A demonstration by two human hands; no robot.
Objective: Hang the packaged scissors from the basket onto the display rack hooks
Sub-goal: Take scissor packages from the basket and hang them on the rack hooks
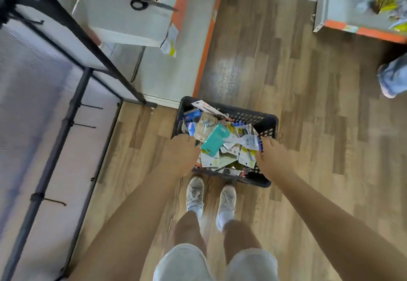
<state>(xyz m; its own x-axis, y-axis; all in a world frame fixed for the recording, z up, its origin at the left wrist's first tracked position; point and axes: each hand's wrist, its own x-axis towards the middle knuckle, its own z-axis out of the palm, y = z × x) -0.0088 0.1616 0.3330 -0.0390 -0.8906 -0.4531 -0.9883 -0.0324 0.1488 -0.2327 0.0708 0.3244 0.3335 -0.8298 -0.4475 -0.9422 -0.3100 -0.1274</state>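
Observation:
A black plastic basket (pixel 267 124) sits low over the wooden floor, just ahead of my feet. It is heaped with several packaged scissors (pixel 208 124) on white cards and a teal pack (pixel 214 141). My left hand (pixel 180 153) grips the basket's left rim and my right hand (pixel 274 154) grips its right rim. The black display rack (pixel 72 106) stands on my left, its thin hooks (pixel 91 106) bare along the post.
A white shelf unit with an orange edge (pixel 204 45) lies ahead, with loose black scissors (pixel 143 2) and snack packets on it. Another orange-edged shelf (pixel 361 30) is at top right. Another person's shoe and jeans leg (pixel 392 78) show at the right edge.

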